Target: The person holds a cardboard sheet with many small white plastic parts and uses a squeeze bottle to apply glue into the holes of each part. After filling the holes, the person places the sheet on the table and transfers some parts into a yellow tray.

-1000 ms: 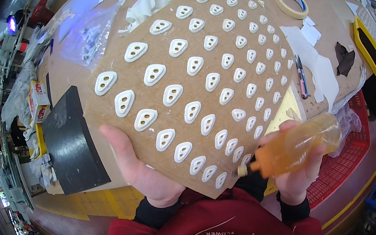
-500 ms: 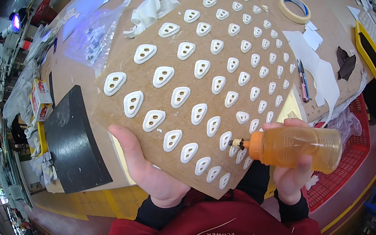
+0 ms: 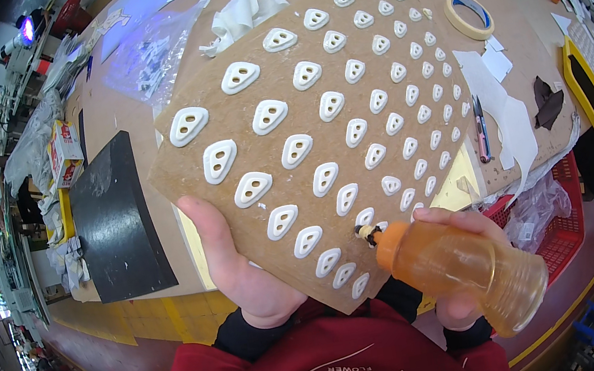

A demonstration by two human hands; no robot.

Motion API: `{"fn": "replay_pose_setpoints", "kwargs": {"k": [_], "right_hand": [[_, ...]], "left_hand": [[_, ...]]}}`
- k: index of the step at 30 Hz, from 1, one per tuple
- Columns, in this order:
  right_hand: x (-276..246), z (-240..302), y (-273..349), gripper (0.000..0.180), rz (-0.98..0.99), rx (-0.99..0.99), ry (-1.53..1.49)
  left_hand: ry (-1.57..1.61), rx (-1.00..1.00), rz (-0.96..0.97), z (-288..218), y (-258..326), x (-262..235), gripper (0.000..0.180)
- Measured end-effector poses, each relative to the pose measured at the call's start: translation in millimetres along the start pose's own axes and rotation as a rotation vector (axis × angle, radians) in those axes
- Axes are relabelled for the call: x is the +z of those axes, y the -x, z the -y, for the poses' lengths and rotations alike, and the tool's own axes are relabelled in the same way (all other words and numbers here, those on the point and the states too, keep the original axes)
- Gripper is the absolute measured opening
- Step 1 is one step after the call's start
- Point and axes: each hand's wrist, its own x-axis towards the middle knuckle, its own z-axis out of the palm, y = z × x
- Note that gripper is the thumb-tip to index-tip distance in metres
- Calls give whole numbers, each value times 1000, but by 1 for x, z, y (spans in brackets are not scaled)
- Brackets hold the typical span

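A thin brown board (image 3: 291,194) is tilted up before me, carrying rows of white rounded-triangle pieces (image 3: 270,116), each with two holes. My left hand (image 3: 245,277) grips its lower left edge, thumb along the front side and fingers hidden behind. In my right hand (image 3: 471,219) is a clear squeeze bottle (image 3: 469,259) of amber liquid with an orange cap (image 3: 393,245). The bottle lies slantwise, its dark-tipped nozzle (image 3: 367,232) at the lower right of the board, close to or touching a white piece; I cannot tell which.
A black mat (image 3: 118,220) lies at the left table edge. On the right are a tape roll (image 3: 469,15), a pink cutter or pen (image 3: 481,129), white scraps (image 3: 510,119) and a yellow-framed tray (image 3: 583,85). A red basket (image 3: 563,245) stands below the table's right edge.
The bottle has swung so that its base is lower and nearer me, and the nozzle has shifted slightly left and down. The board has moved a little to the right.
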Motion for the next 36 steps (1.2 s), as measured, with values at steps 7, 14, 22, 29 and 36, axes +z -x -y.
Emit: {"fn": "replay_pose_setpoints", "kwargs": {"k": [7,14,22,29,36], "right_hand": [[5,5,-3,78,-97,121,74],[9,6,-7,75,-225,146,-54],[5,0,-6,71,-275,118,-92],[15,-1,-13,74,-368,210,-125],[15,-22,-22,74,-538,108,-181]], "left_hand": [[-18,18,-18,1,1,0,55],[-25,34,-21,2,-1,0,55],[21,6,31,2,-1,0,55],[-7,7,34,2,0,-2,55],[89,-36,78,1,3,-5,55]]}}
